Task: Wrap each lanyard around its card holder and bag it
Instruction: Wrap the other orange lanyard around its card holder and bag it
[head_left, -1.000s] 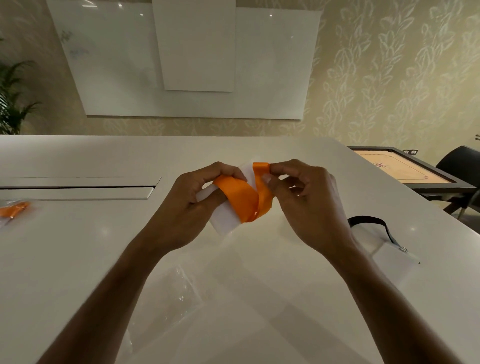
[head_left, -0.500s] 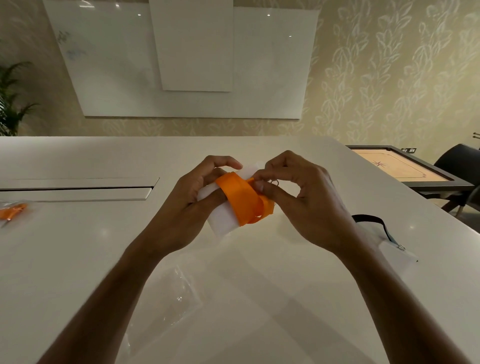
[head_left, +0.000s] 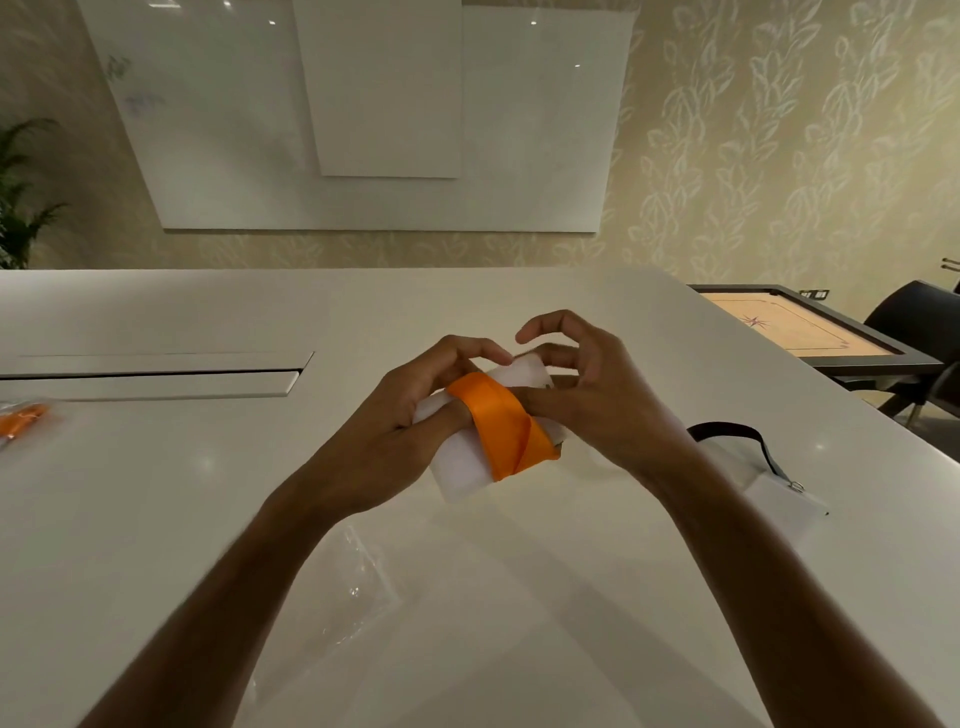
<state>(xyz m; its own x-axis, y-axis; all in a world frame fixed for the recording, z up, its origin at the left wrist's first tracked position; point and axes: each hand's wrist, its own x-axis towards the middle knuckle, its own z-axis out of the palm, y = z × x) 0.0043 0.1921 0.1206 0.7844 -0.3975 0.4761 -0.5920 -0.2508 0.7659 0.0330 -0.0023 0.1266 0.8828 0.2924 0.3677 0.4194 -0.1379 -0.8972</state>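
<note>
A white card holder (head_left: 462, 475) is held above the white table (head_left: 156, 493), with an orange lanyard (head_left: 501, 423) wound across its middle. My left hand (head_left: 405, 431) grips the holder's left end, thumb against the orange band. My right hand (head_left: 587, 395) pinches the holder's right side at the lanyard's end, its upper fingers curled and lifted. A clear plastic bag (head_left: 348, 592) lies flat on the table below my left forearm. A second card holder (head_left: 784, 499) with a black lanyard (head_left: 727, 431) lies on the table to the right, partly hidden by my right forearm.
A bagged orange lanyard (head_left: 21, 418) rests at the table's far left edge. A cable slot lid (head_left: 150, 374) runs across the left of the table. Beyond the right edge stand a carrom board (head_left: 800, 327) and a dark chair (head_left: 914, 322).
The loose orange loop has been pulled down flat around the holder. My right hand's upper fingers have let go and lifted; the holder now tilts lower and closer to me.
</note>
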